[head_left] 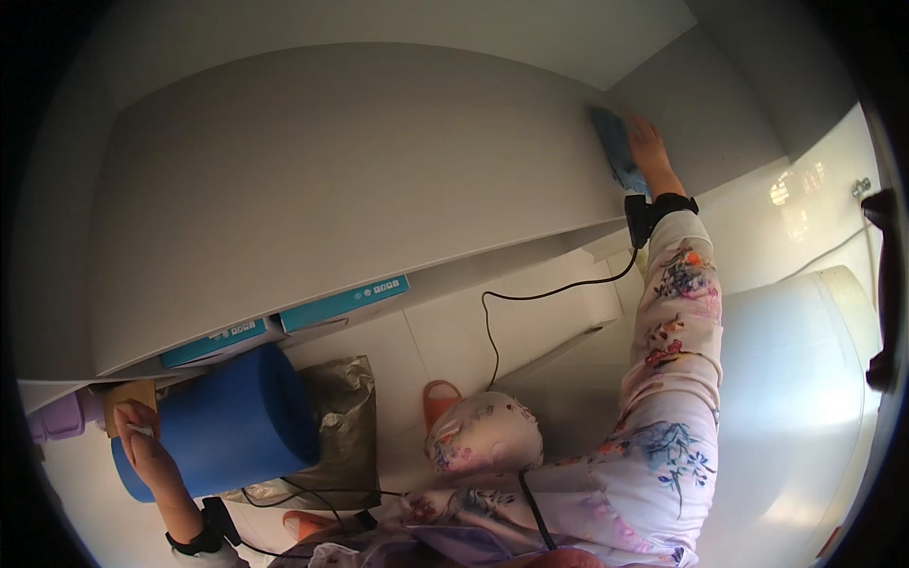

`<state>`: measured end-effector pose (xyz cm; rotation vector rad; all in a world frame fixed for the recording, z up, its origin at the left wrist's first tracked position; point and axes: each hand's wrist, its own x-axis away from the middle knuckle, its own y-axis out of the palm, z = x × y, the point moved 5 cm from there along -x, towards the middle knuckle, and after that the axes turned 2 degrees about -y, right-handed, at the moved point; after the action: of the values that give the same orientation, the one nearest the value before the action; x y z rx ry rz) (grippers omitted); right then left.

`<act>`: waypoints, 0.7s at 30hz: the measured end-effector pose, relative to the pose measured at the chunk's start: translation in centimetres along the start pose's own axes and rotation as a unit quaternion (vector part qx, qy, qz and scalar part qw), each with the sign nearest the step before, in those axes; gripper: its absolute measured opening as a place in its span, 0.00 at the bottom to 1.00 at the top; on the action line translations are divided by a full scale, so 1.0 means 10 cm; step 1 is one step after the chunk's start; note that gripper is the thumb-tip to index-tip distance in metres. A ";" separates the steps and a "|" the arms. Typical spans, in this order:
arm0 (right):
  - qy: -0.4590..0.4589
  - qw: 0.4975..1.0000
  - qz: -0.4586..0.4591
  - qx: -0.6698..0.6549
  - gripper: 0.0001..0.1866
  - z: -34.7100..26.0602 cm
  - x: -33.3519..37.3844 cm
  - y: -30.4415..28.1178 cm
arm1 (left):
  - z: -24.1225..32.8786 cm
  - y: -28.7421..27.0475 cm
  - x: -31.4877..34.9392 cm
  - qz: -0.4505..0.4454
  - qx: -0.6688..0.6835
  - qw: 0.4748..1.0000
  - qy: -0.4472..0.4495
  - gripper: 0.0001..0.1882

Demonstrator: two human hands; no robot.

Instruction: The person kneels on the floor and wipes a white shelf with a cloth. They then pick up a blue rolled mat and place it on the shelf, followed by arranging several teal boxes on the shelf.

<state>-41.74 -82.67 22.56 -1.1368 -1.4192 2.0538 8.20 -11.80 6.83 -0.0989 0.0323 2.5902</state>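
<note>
At the far right corner of a grey shelf board, my right hand presses a blue cloth against the surface, close to the grey side panel. The cloth lies partly under the fingers and is slightly blurred. My left hand is low at the left, above a blue cylinder lying on its side. Its fingers are curled, with a small whitish bit showing at the palm that I cannot make out. Black bands with small devices circle both wrists.
Beneath the shelf are boxes with teal edges. A crumpled brown-grey bag lies beside the blue cylinder, and a purple container stands at far left. A black cable hangs from my right wrist. A large pale appliance-like body stands at right.
</note>
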 end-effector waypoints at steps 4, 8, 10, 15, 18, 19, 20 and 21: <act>0.033 0.994 -0.098 -0.037 0.22 0.42 0.18 0.35 | 0.22 0.08 0.00 0.132 0.030 0.990 0.039 0.08; 0.119 0.986 -0.108 -0.043 0.21 0.28 0.56 0.15 | 0.59 0.32 -0.09 0.121 0.071 0.984 0.107 0.11; 0.080 0.987 -0.116 0.073 0.21 0.05 0.79 0.00 | 0.76 0.56 -0.16 0.000 0.165 0.979 0.116 0.08; 0.038 0.997 -0.004 0.062 0.19 -0.88 0.82 -0.24 | 0.65 0.62 -0.01 0.187 0.237 0.950 0.078 0.06; -0.162 0.978 0.060 -0.114 0.20 -2.06 0.80 -0.51 | 0.65 0.51 0.00 0.091 0.211 0.966 0.121 0.05; -0.204 0.971 0.042 -0.119 0.22 -2.48 0.87 -0.62 | 0.71 0.50 0.01 0.010 0.178 0.967 0.183 0.05; -0.224 0.967 0.009 -0.122 0.24 -2.91 0.91 -0.71 | 0.68 0.43 0.00 0.000 0.214 0.963 0.164 0.05; -0.251 0.958 0.008 -0.135 0.25 -3.32 1.00 -0.84 | 0.70 0.39 0.01 -0.035 0.230 0.956 0.176 0.04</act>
<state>-22.16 -52.83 21.10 -0.7402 -1.9827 2.3176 5.63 -14.76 13.80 -0.3770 0.7420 2.3936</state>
